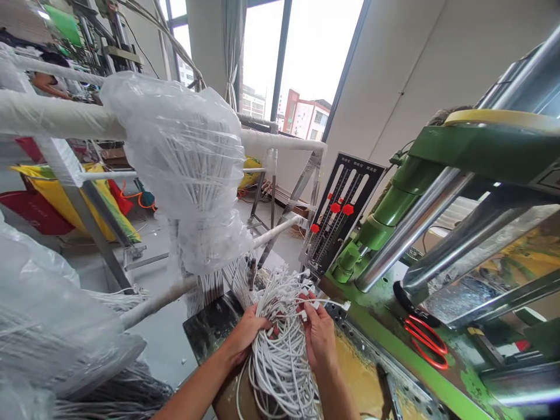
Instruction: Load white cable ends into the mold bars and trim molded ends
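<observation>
— What can't be made out here?

— The lower end of the bundle of thin white cables [280, 356] runs off the bottom edge, so its full length is cut off. The cables are too many and too tangled to count. Their small white plug ends fan out at the top, near the black scale panel with red sliders [339, 213].

— And the person's hands?

— Two, both bare. The left hand [247, 337] is closed around the left side of the bundle, fingers curled into the strands. The right hand [319, 332] grips the right side, thumb and fingertips pinching a few cables near the plug ends. Both forearms are cut off by the bottom edge.

— Where does the bundle sit?

— Between the hands, above the worn brown worktop [363, 379], just left of the green machine frame [441, 154].

— What else can be counted?

— One pair of red-handled scissors [424, 341] lies on the green ledge. One clear plastic bag of white cables [188, 169] hangs over a padded white rail [52, 116]. Three red sliders show on the panel.
</observation>
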